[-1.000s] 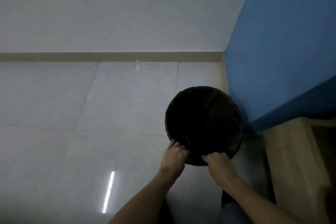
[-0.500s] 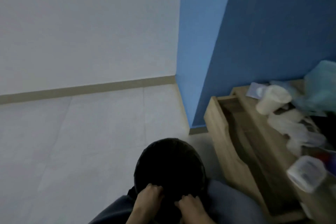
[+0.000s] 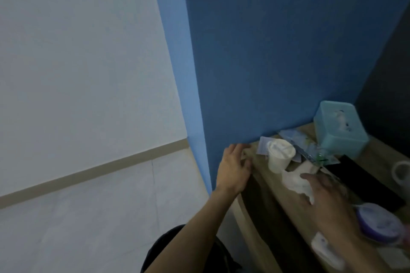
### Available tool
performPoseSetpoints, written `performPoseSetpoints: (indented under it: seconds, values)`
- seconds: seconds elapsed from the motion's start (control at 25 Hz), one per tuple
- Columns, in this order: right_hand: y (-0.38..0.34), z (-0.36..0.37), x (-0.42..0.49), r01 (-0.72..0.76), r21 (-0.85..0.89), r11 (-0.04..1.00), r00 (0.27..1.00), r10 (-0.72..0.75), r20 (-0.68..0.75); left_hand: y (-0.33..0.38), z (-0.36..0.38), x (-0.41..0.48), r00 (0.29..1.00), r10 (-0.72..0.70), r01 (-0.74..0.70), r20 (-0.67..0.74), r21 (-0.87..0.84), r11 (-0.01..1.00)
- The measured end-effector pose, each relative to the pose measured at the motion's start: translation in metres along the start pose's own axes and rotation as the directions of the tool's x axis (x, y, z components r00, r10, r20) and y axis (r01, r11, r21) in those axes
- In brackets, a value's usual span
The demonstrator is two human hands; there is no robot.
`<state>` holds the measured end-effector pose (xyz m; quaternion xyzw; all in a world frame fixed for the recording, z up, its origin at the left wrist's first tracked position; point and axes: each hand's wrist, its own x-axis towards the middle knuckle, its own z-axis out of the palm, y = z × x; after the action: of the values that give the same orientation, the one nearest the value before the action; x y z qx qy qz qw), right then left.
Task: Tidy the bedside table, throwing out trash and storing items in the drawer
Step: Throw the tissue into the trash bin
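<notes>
At the far left of the frame a white wall meets a pale tiled floor (image 3: 88, 217) along a beige skirting strip, and a blue wall (image 3: 277, 51) fills the middle. At the bottom centre a dark rounded shape (image 3: 168, 248) sits under the left forearm, and it is too dim to identify. The left hand (image 3: 233, 170) lies against the near-left corner of the bedside table (image 3: 286, 204), its fingers mostly straight and spread, with nothing held in them. Below it the drawer (image 3: 250, 235) stands pulled out, and its inside is dark. On the tabletop just right of that hand a white paper cup (image 3: 280, 155) stands upright, with some flat packets and papers (image 3: 295, 137) behind it against the blue wall. A crumpled white tissue (image 3: 295, 182) lies just in front of the cup. The right hand (image 3: 328, 206) is over the tissue's right side with fingers stretched out and loose, gripping nothing (it is blurred, so I cannot tell whether the fingertips touch the tissue). Further right, a teal tissue box (image 3: 339, 126) sits at the back of the table, a flat black object (image 3: 363, 179) lies in front of it, and a round purple-lidded tub (image 3: 379, 224) sits near the lower right. A small white item (image 3: 326, 248) lies by the table's front edge, and a white mug (image 3: 401, 173) shows at the right border.
</notes>
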<state>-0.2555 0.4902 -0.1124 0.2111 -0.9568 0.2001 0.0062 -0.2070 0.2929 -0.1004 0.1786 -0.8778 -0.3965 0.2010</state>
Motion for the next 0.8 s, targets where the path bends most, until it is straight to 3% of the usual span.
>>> performPoseSetpoints:
  seconds: [0.16,0.28,0.36,0.48,0.56,0.8]
  values:
    - [0.048,0.011,0.028,0.036,-0.201,0.979,0.982,0.002,0.19,0.022,0.059,0.054,0.949,0.035,-0.068,0.314,0.094,0.993]
    - [0.07,0.031,0.04,0.04,-0.167,0.985,0.96,0.008,0.279,0.007,0.098,0.068,0.899,-0.021,-0.064,0.437,0.18,0.982]
    - [0.081,0.042,0.046,-0.029,-0.068,0.997,0.955,0.047,0.293,0.0,0.113,0.068,0.915,-0.059,-0.039,0.399,0.231,0.972]
    - [0.091,0.048,0.054,-0.058,-0.051,0.997,0.955,0.07,0.29,0.001,0.116,0.065,0.958,-0.055,-0.013,0.28,0.237,0.971]
    - [0.089,0.04,0.056,-0.035,-0.071,0.997,0.976,0.05,0.214,0.006,0.109,0.06,0.969,-0.052,0.009,0.241,0.176,0.984]
    - [0.043,0.01,0.048,0.097,0.112,0.989,0.995,-0.095,-0.027,-0.002,0.038,0.016,0.996,-0.085,0.084,0.023,0.033,0.996]
